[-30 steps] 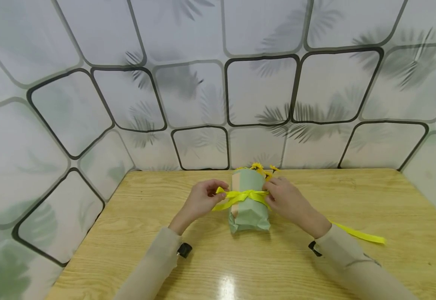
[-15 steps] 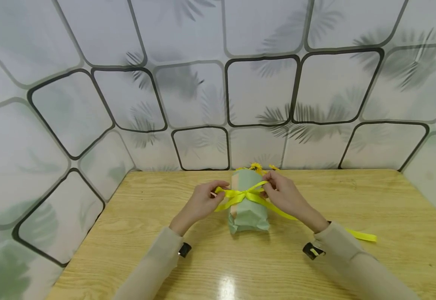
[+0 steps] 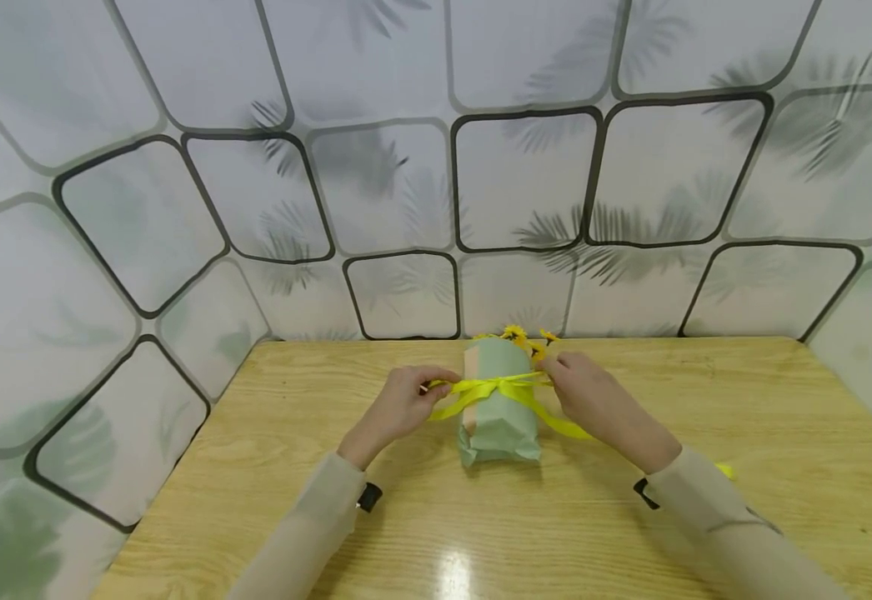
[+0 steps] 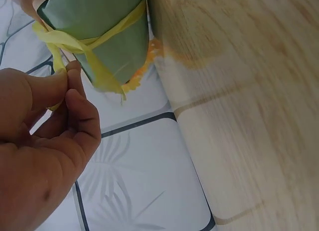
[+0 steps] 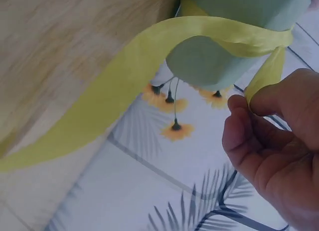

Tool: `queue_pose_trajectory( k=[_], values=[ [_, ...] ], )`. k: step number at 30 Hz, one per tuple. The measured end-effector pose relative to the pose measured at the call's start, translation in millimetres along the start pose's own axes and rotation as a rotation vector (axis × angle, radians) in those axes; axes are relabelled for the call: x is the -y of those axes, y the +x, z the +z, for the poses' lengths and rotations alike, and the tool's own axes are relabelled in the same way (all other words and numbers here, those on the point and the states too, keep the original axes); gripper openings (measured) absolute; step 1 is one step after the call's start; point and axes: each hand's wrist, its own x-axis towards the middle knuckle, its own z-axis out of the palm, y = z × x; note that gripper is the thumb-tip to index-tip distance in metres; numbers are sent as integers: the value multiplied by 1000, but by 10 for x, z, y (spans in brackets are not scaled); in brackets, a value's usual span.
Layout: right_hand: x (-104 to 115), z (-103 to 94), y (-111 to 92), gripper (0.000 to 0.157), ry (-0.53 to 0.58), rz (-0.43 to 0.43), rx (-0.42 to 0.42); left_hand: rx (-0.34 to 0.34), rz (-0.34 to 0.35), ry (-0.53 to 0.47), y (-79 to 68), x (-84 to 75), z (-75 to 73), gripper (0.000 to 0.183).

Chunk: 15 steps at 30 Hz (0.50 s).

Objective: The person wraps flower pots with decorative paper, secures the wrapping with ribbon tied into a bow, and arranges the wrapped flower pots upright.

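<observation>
A bouquet in pale green wrapping paper (image 3: 499, 433) lies on the table, its yellow flowers (image 3: 514, 332) poking out at the far end. Round its middle runs a bright yellow ribbon (image 3: 490, 387), knotted at the front with loops and tails. On the left side my left hand (image 3: 398, 407) pinches a loop of the ribbon between thumb and fingers, as the left wrist view also shows. Opposite it, my right hand (image 3: 604, 404) pinches the ribbon's right loop. In the right wrist view a long ribbon tail (image 5: 114, 86) hangs free beside that right hand (image 5: 279, 141).
The wooden table (image 3: 271, 517) backs onto a wall covering (image 3: 526, 183) with printed frames and leaves. Past the right forearm a bit of yellow ribbon end (image 3: 726, 471) shows on the table. Dark wrist straps sit at both sleeves.
My right hand lifted the right loop, then drew it outward to the right, and the loop is now narrower. The ribbon's long tail has slid in towards the right arm. My left hand barely moved.
</observation>
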Motion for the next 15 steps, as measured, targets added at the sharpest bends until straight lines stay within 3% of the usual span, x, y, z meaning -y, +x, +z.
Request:
queue_pose_trajectory(
  k=[4,8,11,15],
  values=[
    [9,-45,-47,28,-70,-20,29,0,6,7,-3,4,8,22],
    [14,-66,-29,23,-7,-38,3,6,-31,2,-13,-7,7,23],
    [28,-70,-2,16,166,33,2,12,-55,-8,-21,-17,9,24],
    [80,-99,29,20,531,255,68,9,-49,-19,-22,-24,14,24]
  ],
)
